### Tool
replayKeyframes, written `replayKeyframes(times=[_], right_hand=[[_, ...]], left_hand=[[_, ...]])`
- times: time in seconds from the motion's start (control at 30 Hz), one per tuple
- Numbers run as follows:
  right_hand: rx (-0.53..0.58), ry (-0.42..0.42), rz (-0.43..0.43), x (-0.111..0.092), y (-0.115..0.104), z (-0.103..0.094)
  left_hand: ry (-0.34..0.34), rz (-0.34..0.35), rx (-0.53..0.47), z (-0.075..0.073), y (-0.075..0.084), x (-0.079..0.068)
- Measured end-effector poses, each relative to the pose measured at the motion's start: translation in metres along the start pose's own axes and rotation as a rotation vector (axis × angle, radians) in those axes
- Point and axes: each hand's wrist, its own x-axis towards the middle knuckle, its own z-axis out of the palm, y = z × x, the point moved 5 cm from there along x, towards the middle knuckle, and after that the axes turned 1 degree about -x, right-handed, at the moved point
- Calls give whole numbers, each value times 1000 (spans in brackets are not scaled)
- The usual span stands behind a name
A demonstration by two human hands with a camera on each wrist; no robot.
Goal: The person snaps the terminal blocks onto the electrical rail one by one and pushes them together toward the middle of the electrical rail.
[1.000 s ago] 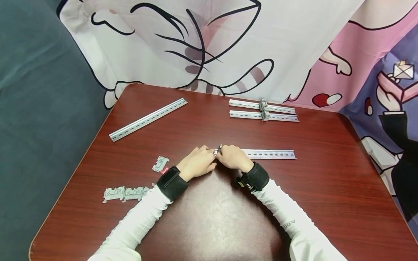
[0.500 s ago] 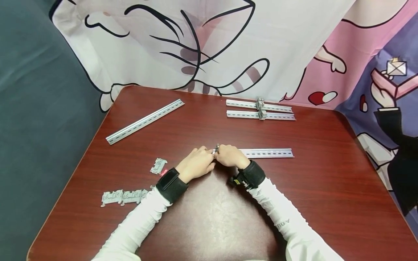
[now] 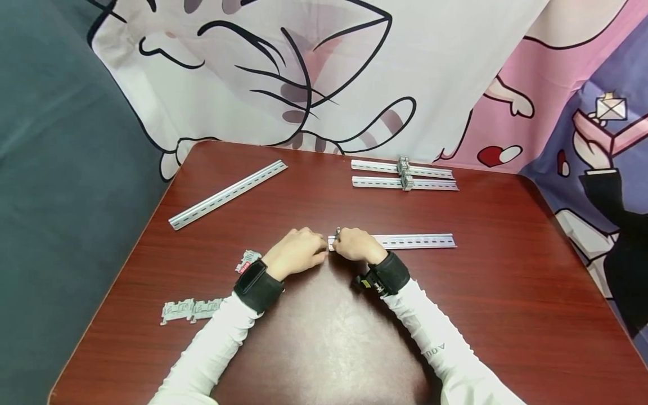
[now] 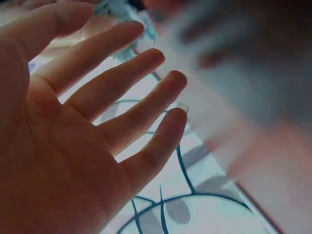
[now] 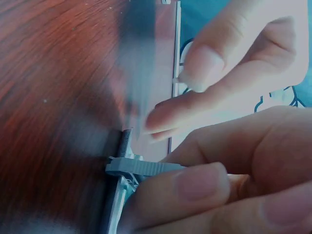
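Note:
A slotted metal DIN rail (image 3: pixel 417 241) lies across the middle of the table. At its left end my right hand (image 3: pixel 358 244) pinches a thin grey terminal block (image 5: pixel 146 168) that sits on the rail; the right wrist view shows the thumb and fingers around it. My left hand (image 3: pixel 297 252) is just left of the rail's end, apart from it. Its fingers (image 4: pixel 122 80) are spread and loosely bent with nothing between them. A grey terminal block with a red mark (image 3: pixel 248 261) lies beside the left wrist, partly covered by the wristband.
Several grey terminal blocks (image 3: pixel 178 310) lie in a row at the left, partly behind the left sleeve. One bare rail (image 3: pixel 228 194) lies slanted at back left. Two rails (image 3: pixel 435 184) with blocks (image 3: pixel 406 174) mounted on them lie at back right. A printed curtain (image 3: pixel 354 73) hangs behind.
My left hand has let go at the rail's end and drawn back to the left, uncovering that end. My right hand stays on the terminal block. The camera view has shifted slightly.

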Motion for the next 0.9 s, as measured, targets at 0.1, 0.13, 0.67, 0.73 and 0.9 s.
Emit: replayKeyframes(times=[0.1, 0.13, 0.67, 0.73, 0.9], right_hand=[[-4, 5, 15, -1, 1, 3], [-3, 7, 24, -1, 2, 3], [147, -28, 30, -19, 18, -24], [158, -38, 29, -21, 19, -28], [161, -52, 25, -22, 24, -33]], left_hand=[[22, -56, -15, -8, -8, -3], [24, -88, -24, -12, -12, -5], [-266, -602, -185, -51, -96, -60], [-290, -615, -177, -48, -95, -60], [-309, -673, -134, -39, -94, -60]])
